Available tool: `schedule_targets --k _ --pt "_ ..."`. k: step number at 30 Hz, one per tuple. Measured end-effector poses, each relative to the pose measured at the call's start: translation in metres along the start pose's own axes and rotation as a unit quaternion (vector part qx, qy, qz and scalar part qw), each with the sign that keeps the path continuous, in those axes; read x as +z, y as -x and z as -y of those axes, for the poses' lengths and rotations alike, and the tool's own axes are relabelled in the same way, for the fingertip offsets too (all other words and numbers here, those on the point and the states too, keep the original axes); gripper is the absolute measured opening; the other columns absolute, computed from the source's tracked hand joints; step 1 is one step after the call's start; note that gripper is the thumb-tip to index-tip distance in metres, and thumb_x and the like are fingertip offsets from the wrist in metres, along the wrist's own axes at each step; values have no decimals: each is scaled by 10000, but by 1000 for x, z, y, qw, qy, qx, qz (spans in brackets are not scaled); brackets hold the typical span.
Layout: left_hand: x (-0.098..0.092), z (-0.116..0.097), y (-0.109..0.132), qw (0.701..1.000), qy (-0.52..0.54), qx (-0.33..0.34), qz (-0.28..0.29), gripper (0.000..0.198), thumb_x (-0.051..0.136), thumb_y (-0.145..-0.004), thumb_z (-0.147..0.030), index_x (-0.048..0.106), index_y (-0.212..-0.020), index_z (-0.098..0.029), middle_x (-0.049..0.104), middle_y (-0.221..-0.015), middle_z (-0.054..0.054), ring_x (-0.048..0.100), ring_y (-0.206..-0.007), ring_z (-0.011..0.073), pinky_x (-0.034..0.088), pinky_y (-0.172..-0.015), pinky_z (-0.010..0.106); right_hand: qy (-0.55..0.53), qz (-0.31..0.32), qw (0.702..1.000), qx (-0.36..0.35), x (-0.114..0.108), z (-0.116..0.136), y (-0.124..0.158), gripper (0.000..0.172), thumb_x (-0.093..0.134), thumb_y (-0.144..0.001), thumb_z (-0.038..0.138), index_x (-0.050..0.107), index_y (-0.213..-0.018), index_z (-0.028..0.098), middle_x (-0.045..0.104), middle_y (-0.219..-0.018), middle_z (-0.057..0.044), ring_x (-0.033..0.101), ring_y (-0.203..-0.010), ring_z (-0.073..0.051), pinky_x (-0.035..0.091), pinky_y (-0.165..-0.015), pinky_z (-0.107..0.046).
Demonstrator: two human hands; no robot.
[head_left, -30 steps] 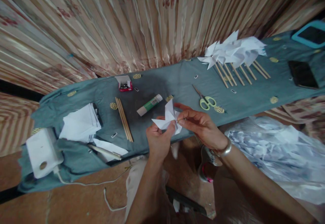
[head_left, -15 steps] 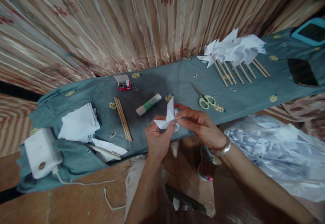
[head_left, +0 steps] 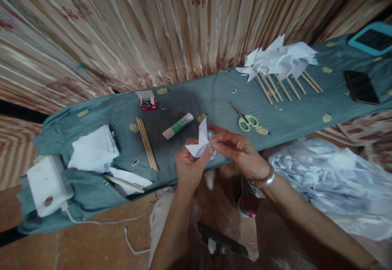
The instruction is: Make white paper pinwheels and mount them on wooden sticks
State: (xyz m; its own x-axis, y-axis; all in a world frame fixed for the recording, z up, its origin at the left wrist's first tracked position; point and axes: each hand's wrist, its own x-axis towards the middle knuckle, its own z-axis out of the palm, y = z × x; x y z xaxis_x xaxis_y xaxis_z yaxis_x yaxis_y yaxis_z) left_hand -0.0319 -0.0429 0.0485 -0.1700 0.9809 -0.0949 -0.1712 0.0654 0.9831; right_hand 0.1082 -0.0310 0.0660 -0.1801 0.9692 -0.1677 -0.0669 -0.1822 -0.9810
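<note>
A white folded paper pinwheel (head_left: 199, 145) is held over the near edge of the table. My left hand (head_left: 191, 166) grips it from below and the left, the thumb near its centre. From the right, my right hand (head_left: 240, 149) pinches at the pinwheel's centre; anything small between those fingertips is hidden. A green and white glue stick (head_left: 178, 126) lies just beyond my hands. Scissors with light green handles (head_left: 245, 121) rest to the right of it. Several wooden sticks (head_left: 147, 145) lie left of the glue stick, below an open red box of small metal pieces (head_left: 149, 103).
Finished paper pinwheels on sticks (head_left: 280, 59) lie at the back right, near a dark phone (head_left: 361, 87) and a blue-framed device (head_left: 374, 38). White paper sheets (head_left: 94, 149), a pen (head_left: 124, 183) and a white charger (head_left: 47, 185) are at left. A plastic bag (head_left: 330, 180) is lower right.
The view has shifted slightly, so the table items appear a little further left. Both hands keep their hold on the pinwheel, with barely any finger movement.
</note>
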Motion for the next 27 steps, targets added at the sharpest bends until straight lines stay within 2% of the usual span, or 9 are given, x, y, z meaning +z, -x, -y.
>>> schedule_targets --k 4,8,11,13,17,22,27 --pt "0 0 -1 999 31 -20 5 239 812 -588 -316 665 -672 -147 649 -670 5 574 -603 115 479 -584 221 2 8 1000 0 0 2 1 231 748 -726 465 682 -750 245 684 -1113 -50 425 -1346 -263 247 -1131 -456" --pt "0 -2 -1 998 44 -36 0 228 814 -568 -301 676 -654 -141 651 -653 2 569 -585 107 472 -565 211 4 3 1000 -19 0 2 1 216 748 -734 444 681 -746 239 655 -1217 -57 387 -1380 -254 255 -1135 -442" --pt "0 -3 0 998 47 -50 -8 243 822 -541 -300 687 -656 -134 661 -661 8 574 -592 112 470 -558 211 -13 -16 1000 -19 1 0 1 230 777 -710 413 679 -814 232 596 -1326 -57 467 -1316 -254 327 -1104 -428" --pt "-1 -4 0 997 45 -58 -9 249 823 -540 -302 693 -664 -129 666 -673 12 574 -596 111 466 -560 210 -30 -30 999 -14 1 -1 0 339 805 -682 388 673 -957 240 587 -1339 -63 533 -1241 -246 385 -1068 -419" --pt "-3 -5 0 997 33 -73 -7 262 825 -544 -311 695 -672 -124 674 -696 19 572 -598 110 464 -564 213 -65 -20 998 -4 -1 0 0 578 831 -652 335 600 -1176 258 661 -1219 -63 615 -1115 -225 488 -966 -383" --pt "-1 -6 1 995 36 -91 -1 292 834 -517 -343 693 -653 -127 665 -662 14 573 -583 117 470 -558 228 -106 3 994 41 -3 4 1 622 833 -651 304 565 -1211 274 735 -956 -13 694 -795 -180 560 -762 -336" --pt "0 -2 1 993 54 -106 -4 302 850 -494 -336 675 -625 -127 661 -627 11 570 -554 114 478 -545 231 -134 -13 990 51 -1 7 2 588 846 -619 242 586 -1146 256 750 -870 8 691 -705 -155 556 -694 -299"
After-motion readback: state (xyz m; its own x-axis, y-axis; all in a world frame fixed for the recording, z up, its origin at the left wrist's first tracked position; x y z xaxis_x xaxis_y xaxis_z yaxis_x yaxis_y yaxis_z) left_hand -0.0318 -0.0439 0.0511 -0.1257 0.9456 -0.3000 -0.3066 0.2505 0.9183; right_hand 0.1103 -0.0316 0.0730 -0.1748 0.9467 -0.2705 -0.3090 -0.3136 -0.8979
